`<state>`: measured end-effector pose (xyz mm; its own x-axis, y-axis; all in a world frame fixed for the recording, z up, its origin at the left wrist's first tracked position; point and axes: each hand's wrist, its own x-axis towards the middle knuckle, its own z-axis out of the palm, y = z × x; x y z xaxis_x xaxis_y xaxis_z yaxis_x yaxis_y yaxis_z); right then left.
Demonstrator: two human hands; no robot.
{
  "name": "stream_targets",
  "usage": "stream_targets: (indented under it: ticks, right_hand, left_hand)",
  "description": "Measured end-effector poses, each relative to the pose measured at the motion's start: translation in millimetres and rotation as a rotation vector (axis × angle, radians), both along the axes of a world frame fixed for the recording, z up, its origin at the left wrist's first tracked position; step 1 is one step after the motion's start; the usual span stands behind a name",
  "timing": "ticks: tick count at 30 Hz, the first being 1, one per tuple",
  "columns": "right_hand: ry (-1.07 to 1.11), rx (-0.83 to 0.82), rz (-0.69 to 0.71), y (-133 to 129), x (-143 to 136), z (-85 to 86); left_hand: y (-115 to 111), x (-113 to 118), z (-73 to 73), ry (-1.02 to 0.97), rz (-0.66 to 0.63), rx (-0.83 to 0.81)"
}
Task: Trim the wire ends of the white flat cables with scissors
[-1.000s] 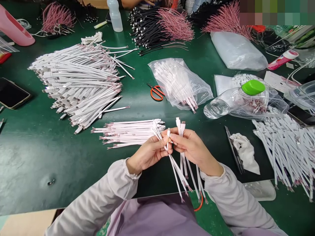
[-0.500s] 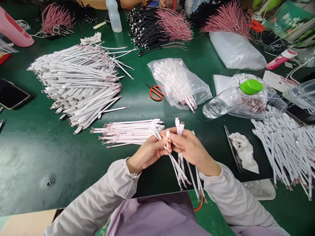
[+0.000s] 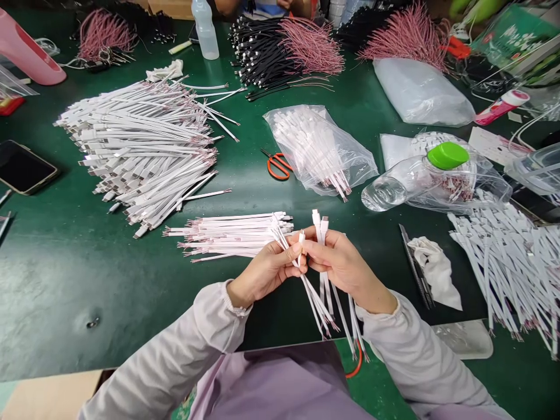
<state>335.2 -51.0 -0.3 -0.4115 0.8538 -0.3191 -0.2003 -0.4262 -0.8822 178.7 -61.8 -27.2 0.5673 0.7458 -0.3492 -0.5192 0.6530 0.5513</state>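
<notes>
My left hand (image 3: 271,269) is closed on several short white cables (image 3: 315,304), whose bare pinkish wire ends hang toward the table's front edge. My right hand (image 3: 343,265) grips other white cables (image 3: 322,233), with their plugs sticking up past its fingers. Between the two thumbs and fingertips a small white connector (image 3: 301,238) points upward, and the hands touch there. Just beyond my left hand lies a flat row of white cables (image 3: 227,233) with stripped ends to the left.
A large heap of white cables (image 3: 144,146) lies at the left, another pile (image 3: 511,262) at the right. Orange-handled scissors (image 3: 279,167), a bag of cables (image 3: 321,149), a clear bottle (image 3: 385,192), tweezers (image 3: 415,268) and a phone (image 3: 26,167) lie around. A person's hands show at the top.
The view has shifted slightly, with things at the left sitting a little farther right. My hands keep nearly the same hold. The person's hands across the table have moved.
</notes>
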Motion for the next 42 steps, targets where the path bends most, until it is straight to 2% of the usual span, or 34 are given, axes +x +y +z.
stream_targets:
  ticks: [6, 11, 17, 19, 21, 23, 26, 28, 31, 34, 37, 40, 42]
  right_hand:
    - [-0.037, 0.033, -0.023, 1, 0, -6.2]
    - [-0.075, 0.033, -0.153, 2, 3, -1.4]
    - [-0.317, 0.119, -0.273, -19, 42, 25.4]
    - [-0.413, 0.114, -0.249, -29, 55, 23.8]
    - [-0.543, 0.134, -0.186, -39, 64, 14.8]
    - [-0.741, 0.240, -0.144, -46, 68, 2.6]
    - [-1.065, 0.507, -0.236, -50, 65, -9.2]
    - [-1.151, 0.638, -0.286, -49, 59, -8.3]
    - [-1.054, 0.681, -0.223, -47, 45, 0.6]
    - [-0.816, 0.568, -0.150, -47, 27, 4.0]
    - [-0.592, 0.419, -0.194, -45, 14, 0.2]
    - [-0.464, 0.325, -0.253, -40, 26, 8.6]
    - [-0.408, 0.348, -0.357, -38, 51, 29.0]
  left_hand:
    - [-1, 2, 2.7, 0.074, -0.018, 0.058]
    - [-1, 1, 4.4, 0.075, -0.003, 0.058]
    - [-1, -2, 4.0, 0.037, 0.005, -0.001]
    - [-2, -2, 4.0, 0.024, -0.005, -0.017]
    - [-2, -2, 3.8, 0.024, -0.011, -0.028]
    - [-2, -1, 3.5, 0.032, -0.016, -0.033]
    - [-3, 0, 3.1, 0.043, -0.018, -0.030]
    - [-3, 0, 2.9, 0.051, -0.020, -0.028]
    - [-3, 1, 2.9, 0.067, -0.021, -0.031]
    - [-4, 3, 4.5, 0.115, -0.094, -0.015]
    - [-8, 6, 9.2, 0.182, -0.233, 0.027]
    - [-10, 4, 14.3, 0.239, -0.264, 0.039]
    - [-9, -2, 15.8, 0.300, -0.258, 0.030]
